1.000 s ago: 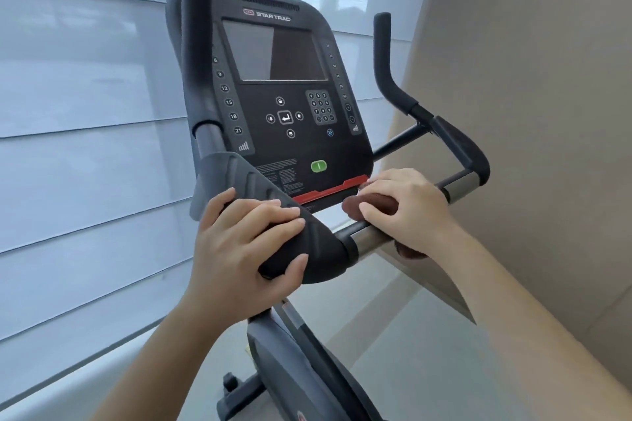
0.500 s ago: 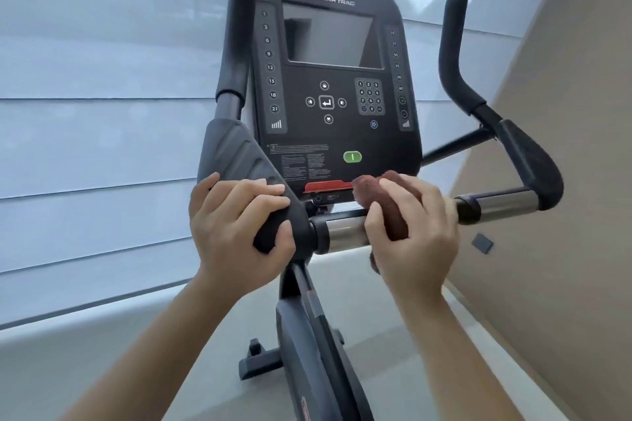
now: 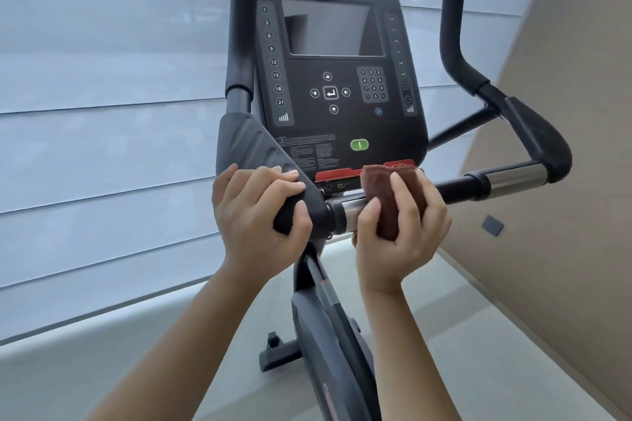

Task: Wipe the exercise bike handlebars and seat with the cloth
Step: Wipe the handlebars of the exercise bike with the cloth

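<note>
The exercise bike's black handlebar (image 3: 506,181) runs across the middle of the head view, with chrome sections and padded elbow rests. My left hand (image 3: 254,215) grips the left padded rest (image 3: 253,150) at its near end. A brown cloth (image 3: 386,195) is wrapped over the centre of the bar, just right of a chrome sleeve (image 3: 345,212). My right hand (image 3: 400,236) holds that cloth around the bar, fingers over the top and thumb below. The seat is out of view.
The console (image 3: 328,79) with a dark screen and keypad stands right behind the bar. Two upright black grips (image 3: 455,34) rise at either side. A window with a pale blind is on the left, a beige wall (image 3: 564,113) close on the right. The bike frame (image 3: 328,335) drops to the floor below.
The view has swung so the bike sits more centred. My right hand with the cloth has slid left along the bar toward the centre. The left hand keeps its grip on the left rest.
</note>
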Demonstrator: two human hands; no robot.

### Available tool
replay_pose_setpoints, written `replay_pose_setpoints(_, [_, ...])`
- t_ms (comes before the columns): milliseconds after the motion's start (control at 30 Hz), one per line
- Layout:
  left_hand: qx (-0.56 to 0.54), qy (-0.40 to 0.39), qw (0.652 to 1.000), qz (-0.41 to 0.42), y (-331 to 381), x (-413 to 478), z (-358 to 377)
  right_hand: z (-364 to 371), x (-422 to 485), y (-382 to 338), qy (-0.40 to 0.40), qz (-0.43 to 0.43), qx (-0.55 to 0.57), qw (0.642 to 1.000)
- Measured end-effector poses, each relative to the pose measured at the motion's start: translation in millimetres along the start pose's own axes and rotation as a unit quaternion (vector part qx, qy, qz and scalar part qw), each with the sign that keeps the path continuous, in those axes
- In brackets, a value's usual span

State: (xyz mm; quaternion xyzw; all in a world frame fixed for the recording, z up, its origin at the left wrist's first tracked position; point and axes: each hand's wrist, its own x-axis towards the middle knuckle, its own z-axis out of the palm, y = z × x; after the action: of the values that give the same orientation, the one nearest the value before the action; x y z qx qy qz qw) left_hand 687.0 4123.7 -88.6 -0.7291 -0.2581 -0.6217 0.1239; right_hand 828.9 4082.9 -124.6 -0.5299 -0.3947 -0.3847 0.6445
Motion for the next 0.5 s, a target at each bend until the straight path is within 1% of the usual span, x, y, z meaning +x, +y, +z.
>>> replay_pose_setpoints(33, [-0.003, 0.001, 1.0, -0.002, 0, 0, 0, 2, -6, -10, 0.002, -0.013, 0.003, 1.0])
replay_pose_setpoints(100, [-0.003, 0.002, 1.0, -0.004, 0, -2, -1, 4, -15, -25, -0.017, -0.066, 0.019, 0.997])
replay_pose_setpoints(167, [-0.006, -0.003, 1.0, -0.008, 1, -2, -2, 1, -11, -22, -0.049, -0.117, 0.026, 0.992])
replay_pose_setpoints(233, [-0.013, -0.011, 1.0, -0.011, 1, -2, -4, -5, -2, -5, -0.06, -0.151, 0.01, 0.987])
replay_pose_setpoints(267, [-0.016, -0.018, 1.0, -0.012, 1, -2, -5, -9, 4, 7, -0.057, -0.145, -0.003, 0.988])
replay_pose_setpoints(367, [-0.023, -0.045, 0.998, -0.026, 2, -1, -9, -20, 28, 43, -0.051, -0.085, -0.063, 0.993])
replay_pose_setpoints(433, [-0.03, -0.066, 0.996, -0.052, 6, 1, -11, -24, 36, 51, -0.058, -0.053, -0.09, 0.993])
replay_pose_setpoints(500, [-0.015, -0.077, 0.994, -0.081, 12, 2, -12, -23, 35, 47, -0.061, -0.036, -0.087, 0.994])
